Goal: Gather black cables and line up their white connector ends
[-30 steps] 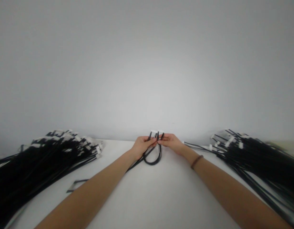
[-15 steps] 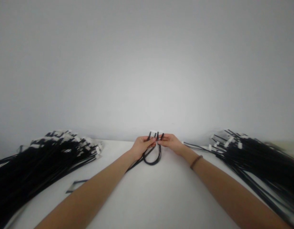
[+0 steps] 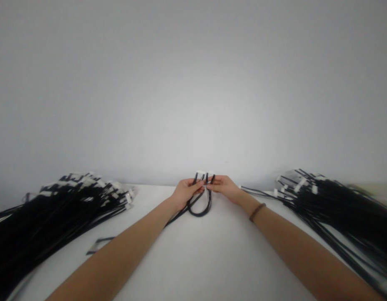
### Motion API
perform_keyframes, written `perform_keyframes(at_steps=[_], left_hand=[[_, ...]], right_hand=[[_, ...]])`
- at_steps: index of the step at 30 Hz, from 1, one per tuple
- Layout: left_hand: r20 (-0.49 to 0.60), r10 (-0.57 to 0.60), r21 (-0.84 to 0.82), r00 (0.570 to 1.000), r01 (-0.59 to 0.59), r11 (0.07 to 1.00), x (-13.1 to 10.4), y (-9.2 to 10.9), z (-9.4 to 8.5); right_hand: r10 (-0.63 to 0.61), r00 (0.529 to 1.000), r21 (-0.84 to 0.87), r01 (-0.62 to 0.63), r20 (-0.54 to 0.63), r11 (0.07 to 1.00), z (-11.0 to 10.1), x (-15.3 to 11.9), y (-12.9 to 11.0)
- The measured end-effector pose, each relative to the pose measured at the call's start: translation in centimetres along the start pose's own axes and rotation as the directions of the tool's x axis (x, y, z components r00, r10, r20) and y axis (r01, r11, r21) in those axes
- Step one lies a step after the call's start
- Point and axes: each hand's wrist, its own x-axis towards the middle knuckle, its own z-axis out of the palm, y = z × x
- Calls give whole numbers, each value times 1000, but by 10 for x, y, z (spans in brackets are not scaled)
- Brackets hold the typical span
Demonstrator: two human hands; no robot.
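A black cable hangs in a loop at the centre of the head view, with white connectors at its upper ends. My left hand pinches the cable below the left connector. Close beside it, my right hand grips the cable below the right connector. The fingertips of both hands nearly meet between the two connectors. From under my left hand a length of black cable runs down and left, behind my forearm.
Piles of black cables with white connectors lie at the left and right of the white table. One cable end lies beside my left forearm. A plain grey wall rises behind the table.
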Motion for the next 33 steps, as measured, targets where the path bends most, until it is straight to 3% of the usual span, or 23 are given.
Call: perform_keyframes(at_steps=[33], left_hand=[[-8,17,-26,1000,-18,1000,-3,2,3]], right_hand=[[48,999,8,-48,-23,999,-2,-1,0]])
